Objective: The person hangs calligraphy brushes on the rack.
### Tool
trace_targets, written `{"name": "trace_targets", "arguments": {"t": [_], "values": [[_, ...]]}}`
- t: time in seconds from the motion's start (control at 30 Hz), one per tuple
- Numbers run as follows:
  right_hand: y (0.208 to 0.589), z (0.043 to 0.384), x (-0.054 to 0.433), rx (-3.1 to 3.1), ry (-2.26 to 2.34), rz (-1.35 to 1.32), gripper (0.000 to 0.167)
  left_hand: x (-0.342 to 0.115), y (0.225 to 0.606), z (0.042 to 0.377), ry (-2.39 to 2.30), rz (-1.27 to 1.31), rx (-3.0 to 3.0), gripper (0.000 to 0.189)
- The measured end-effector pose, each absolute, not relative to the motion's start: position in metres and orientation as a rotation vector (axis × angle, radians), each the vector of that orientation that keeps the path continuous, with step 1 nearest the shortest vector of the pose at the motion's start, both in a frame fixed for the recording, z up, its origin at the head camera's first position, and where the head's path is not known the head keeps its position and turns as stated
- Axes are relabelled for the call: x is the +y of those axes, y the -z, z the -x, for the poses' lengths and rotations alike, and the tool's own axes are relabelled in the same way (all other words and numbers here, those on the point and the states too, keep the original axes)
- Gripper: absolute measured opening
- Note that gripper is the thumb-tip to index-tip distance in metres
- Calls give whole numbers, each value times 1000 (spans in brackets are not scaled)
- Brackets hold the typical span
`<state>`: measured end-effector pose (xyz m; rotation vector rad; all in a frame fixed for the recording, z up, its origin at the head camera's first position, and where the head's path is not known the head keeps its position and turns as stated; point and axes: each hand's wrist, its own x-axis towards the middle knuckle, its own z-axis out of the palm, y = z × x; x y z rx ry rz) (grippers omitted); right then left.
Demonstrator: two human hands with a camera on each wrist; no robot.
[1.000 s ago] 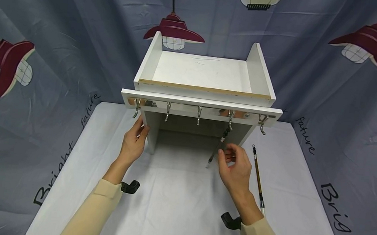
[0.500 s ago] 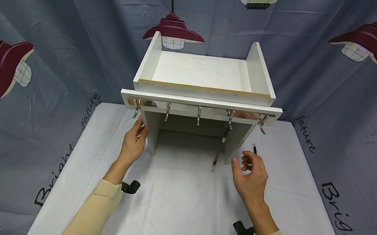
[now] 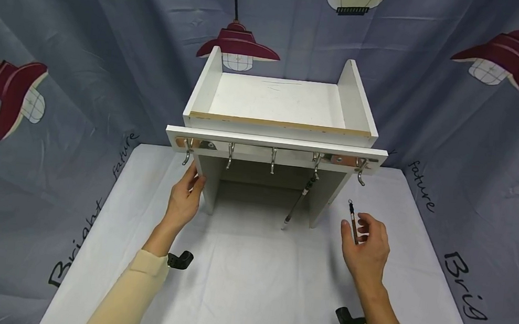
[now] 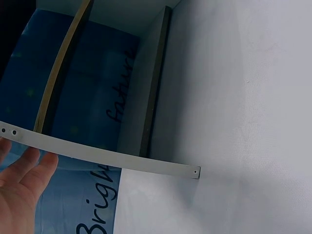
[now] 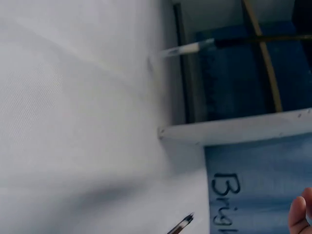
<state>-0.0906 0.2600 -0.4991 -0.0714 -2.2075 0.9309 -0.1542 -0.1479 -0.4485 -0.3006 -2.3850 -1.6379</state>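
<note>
1. Head view: the white hook shelf (image 3: 252, 139) stands on the desk (image 3: 237, 286), its metal hooks facing the person, presumably so that they can be reached from the front.
2. Left of the shelf, the left hand (image 3: 183, 204) rests extended fingertips against its side panel, probably to steady it; whether the thumb pinches the edge I cannot tell.
3. Under the shelf's front board, a slim brush (image 3: 304, 192) hangs at a slant from the fourth hook (image 3: 317, 162) from the left, likely by a loop.
4. Right of the shelf, a looped brush (image 3: 352, 220) lies on the desk, its lower part hidden by the hand; the visible loop suits such a hook.
5. The right hand (image 3: 368, 250) hovers there, also right of the shelf, thumb and bent fingers apart on either side of that brush, apparently pinching nothing.
</note>
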Motion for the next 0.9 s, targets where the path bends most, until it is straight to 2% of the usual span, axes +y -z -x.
{"name": "trace_targets", "arguments": {"t": [0.9], "values": [[568, 100, 300, -2485, -884, 432, 55, -148, 448, 153, 1661, 309, -2371, 57]]}}
